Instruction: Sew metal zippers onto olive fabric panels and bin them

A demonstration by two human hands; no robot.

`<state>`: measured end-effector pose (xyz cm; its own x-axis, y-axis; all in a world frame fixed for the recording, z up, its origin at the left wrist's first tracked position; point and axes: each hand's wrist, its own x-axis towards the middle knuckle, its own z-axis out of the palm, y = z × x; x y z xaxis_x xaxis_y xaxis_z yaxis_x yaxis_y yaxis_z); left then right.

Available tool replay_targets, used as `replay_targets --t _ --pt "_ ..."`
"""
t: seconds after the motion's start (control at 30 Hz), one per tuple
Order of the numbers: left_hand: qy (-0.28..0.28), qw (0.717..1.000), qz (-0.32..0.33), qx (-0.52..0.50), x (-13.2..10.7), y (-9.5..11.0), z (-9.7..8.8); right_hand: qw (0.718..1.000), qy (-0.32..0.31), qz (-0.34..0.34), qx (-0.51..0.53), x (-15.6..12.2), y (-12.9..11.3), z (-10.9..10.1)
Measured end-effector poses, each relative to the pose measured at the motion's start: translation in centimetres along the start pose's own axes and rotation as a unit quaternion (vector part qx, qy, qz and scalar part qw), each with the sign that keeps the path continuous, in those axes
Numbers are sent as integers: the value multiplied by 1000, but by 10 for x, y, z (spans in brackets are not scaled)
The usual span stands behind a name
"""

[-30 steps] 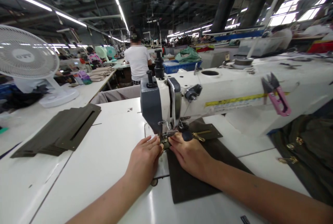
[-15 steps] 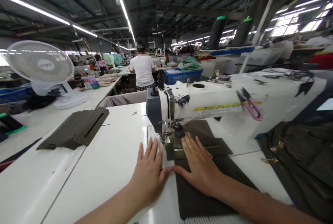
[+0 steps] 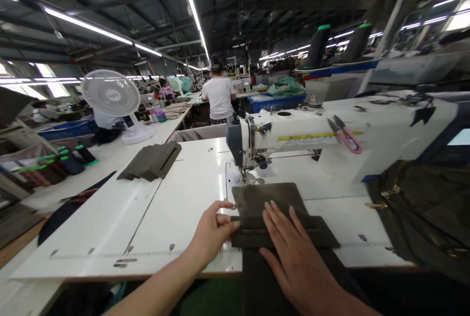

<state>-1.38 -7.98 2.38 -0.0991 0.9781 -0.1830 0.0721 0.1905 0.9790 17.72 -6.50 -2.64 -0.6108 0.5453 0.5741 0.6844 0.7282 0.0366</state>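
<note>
While the cloth point(image 3: 270, 196) lies at the lower centre of the frame, just below the machine point(image 3: 312, 130), its length running down past the counter point(image 3: 183, 213) edge, a strip point(image 3: 253, 239) crosses it left to right. Of the hands, the right hand point(image 3: 290, 250) is nearer, flat on top with fingers parted, clasping nothing; the left hand point(image 3: 211, 231) curls at the strip's left end, thumb touching, whether pinching I cannot tell. The cloth looks dark olive, matte and smooth
</note>
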Motion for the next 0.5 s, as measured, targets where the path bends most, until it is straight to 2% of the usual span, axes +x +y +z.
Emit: replay_targets --t 0.13,0.33,0.4,0.5 --pt "32 999 -12 -20 -19 0 -16 1000 11 3 7 -8 1 3" --pt "41 999 -20 -11 -32 -4 -28 1000 10 -5 21 -15 -12 9" --pt "41 999 -31 -1 -35 -7 -27 999 22 -24 20 -14 -19 9" --pt "47 998 -30 27 -41 -12 -27 994 50 -86 35 -13 -24 13"
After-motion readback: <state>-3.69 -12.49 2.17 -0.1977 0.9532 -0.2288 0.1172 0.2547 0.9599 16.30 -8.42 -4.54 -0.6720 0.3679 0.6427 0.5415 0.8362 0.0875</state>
